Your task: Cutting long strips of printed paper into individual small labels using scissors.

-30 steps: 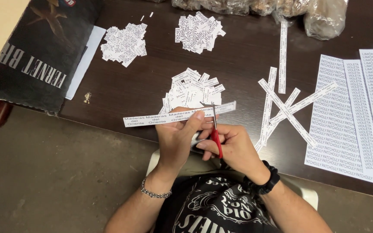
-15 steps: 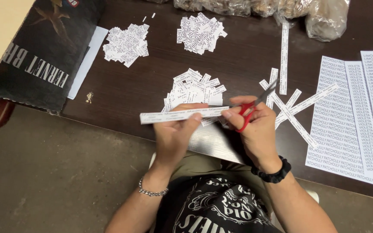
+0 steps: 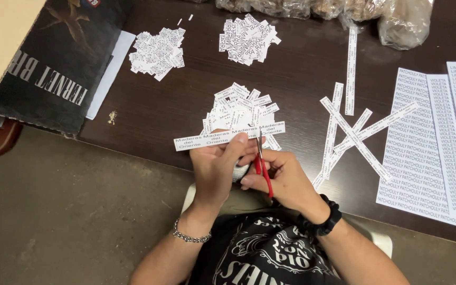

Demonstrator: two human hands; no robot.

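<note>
Scissors (image 3: 262,168) back at strip (image 3: 229,136); right hand (image 3: 281,179) grips handles, left hand (image 3: 217,163) pinches strip; three cut piles (image 3: 241,108) done; sheets (image 3: 428,142) remain uncut.

Two small piles of cut paper bits (image 3: 157,53) (image 3: 248,38) lie far up on the dark table (image 3: 302,79). Long paper strips (image 3: 354,132) cross each other nearby. Printed sheets (image 3: 428,148) lie at the side. A black box (image 3: 54,68) sits in the corner, and plastic bags (image 3: 344,10) line the back.
</note>
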